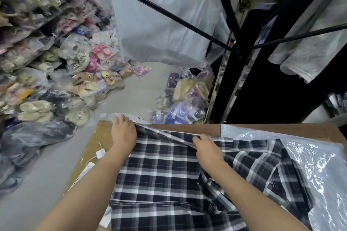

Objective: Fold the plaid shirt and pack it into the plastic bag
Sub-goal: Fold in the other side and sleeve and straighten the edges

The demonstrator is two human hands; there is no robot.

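Shop floor, from where I'm standing: bagged shoes [37,43] stacked 9 to 11 o'clock, more spilling across the floor at 12. A big hanging plastic cover [159,24] at 12, a black rack [234,24] at 1, and a grey garment [309,43] hanging at 2.

The person works at a brown table [187,127], with a cardboard sheet [101,137] along its 9 o'clock side.

plaid shirt [159,174]: flat on the table, dead centre, running down to 6, black/white check.

plastic bag [319,165]: clear and crinkled, lying at 3 o'clock over the shirt's right side. A clear lip runs along the shirt's far edge from 11 to 1; it looks like the same bag, but I can't confirm.

left hand [123,131]: at 11, fingers together and curled over the lip's far corner, tips hidden.

right hand [208,149]: at 1, thumb and fingers pinching the lip against the shirt.

A small paper tag [100,153] on a string lies on the cardboard at 9.
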